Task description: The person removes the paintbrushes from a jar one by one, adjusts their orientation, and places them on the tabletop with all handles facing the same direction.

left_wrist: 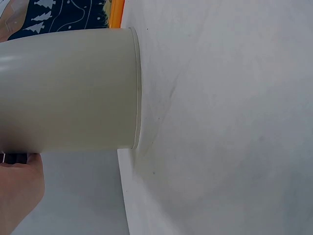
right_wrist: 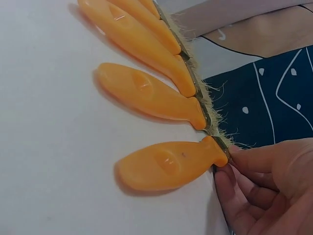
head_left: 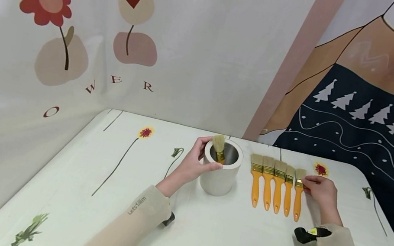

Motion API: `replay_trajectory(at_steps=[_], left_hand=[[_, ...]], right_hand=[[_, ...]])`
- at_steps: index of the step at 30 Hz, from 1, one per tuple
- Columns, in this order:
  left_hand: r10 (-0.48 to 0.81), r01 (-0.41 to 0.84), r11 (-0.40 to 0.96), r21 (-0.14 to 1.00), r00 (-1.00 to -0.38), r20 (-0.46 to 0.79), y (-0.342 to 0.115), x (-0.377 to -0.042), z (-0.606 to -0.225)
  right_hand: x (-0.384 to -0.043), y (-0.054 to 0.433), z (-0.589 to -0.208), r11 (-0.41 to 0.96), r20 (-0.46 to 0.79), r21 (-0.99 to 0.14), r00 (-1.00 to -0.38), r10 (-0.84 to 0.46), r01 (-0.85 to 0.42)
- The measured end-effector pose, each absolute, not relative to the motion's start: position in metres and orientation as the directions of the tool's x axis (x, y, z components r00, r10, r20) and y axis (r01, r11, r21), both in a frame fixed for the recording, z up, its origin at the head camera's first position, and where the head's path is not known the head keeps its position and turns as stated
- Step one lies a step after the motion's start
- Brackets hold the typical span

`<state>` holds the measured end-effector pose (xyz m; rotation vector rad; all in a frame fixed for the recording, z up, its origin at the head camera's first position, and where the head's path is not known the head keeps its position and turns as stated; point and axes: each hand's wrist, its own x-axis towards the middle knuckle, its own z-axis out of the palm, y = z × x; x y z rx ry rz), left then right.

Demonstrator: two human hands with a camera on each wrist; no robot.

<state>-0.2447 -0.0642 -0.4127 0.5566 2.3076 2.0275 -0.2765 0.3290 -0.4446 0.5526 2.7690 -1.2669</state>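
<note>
A pale round cup (head_left: 218, 180) stands on the table, seen from the side in the left wrist view (left_wrist: 68, 88). One yellow-handled brush (head_left: 219, 145) stands in it, bristles up. My left hand (head_left: 194, 164) grips the cup's left wall, thumb over the rim; only part of the hand (left_wrist: 19, 196) shows at the wrist. To the cup's right lie several matching brushes in a row (head_left: 269, 184), bristles pointing away. My right hand (head_left: 321, 191) pinches the metal band of the rightmost brush (head_left: 297, 201), which lies flat on the table (right_wrist: 166, 166), fingers (right_wrist: 244, 161) closed at its neck.
The table (head_left: 90, 192) wears a white cloth printed with flowers. Printed fabric hangings (head_left: 78, 31) close in the back and both sides. The dark right hanging (head_left: 375, 141) stands near the table's right edge. A black wrist strap (head_left: 305, 234) sits on my right forearm.
</note>
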Motion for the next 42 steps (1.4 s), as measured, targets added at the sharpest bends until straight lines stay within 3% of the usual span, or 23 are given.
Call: replay_trajectory(at_steps=[31,42], left_hand=[[0.280,0.249,0.108,0.963,-0.937,0.211,-0.065,-0.244,-0.411],[0.283,0.258,0.103,0.961,-0.934,0.220,-0.064,-0.245,-0.412]], right_hand=[[-0.276,0.324,-0.421,0.542,-0.129,-0.785,-0.935,0.330,0.300],[-0.326,0.349,-0.474,0.548,-0.001,-0.820,-0.958,0.286,0.164]])
